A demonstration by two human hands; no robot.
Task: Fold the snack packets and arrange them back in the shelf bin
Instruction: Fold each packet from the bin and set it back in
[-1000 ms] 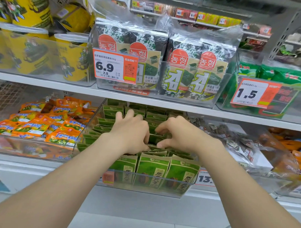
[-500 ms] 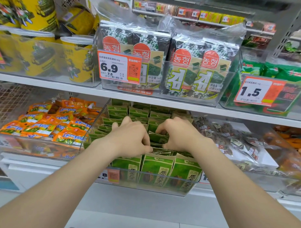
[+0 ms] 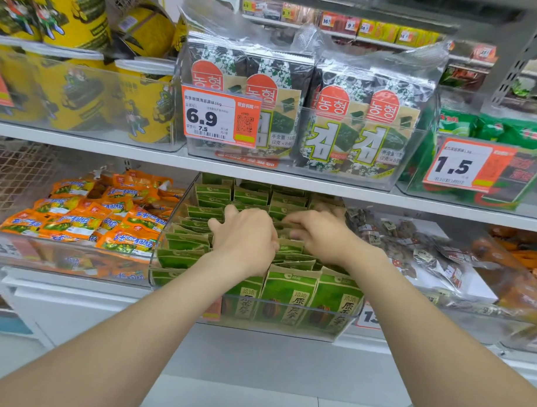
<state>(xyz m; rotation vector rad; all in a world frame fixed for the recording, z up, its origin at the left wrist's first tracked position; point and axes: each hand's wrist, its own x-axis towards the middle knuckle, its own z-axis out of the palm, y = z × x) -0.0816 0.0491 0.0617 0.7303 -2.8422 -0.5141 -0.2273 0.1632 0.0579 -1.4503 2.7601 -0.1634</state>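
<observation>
i see both hands down in the clear bin (image 3: pixel 344 323), over the middle of the rows of green snack packets (image 3: pixel 288 292), which stand upright from its front wall to its back wall. the left hand (image 3: pixel 244 239) lies knuckles-up, fingers bent down among the packets. the right hand (image 3: pixel 321 235), just beside it, is blurred, its fingers curled toward the left. i cannot tell whether either hand actually pinches a packet.

Left grip (image 3: pixel 244 239) and right grip (image 3: pixel 319 235) reach forward side by side, knuckles up (fingers curled down, the right's blurred).
</observation>
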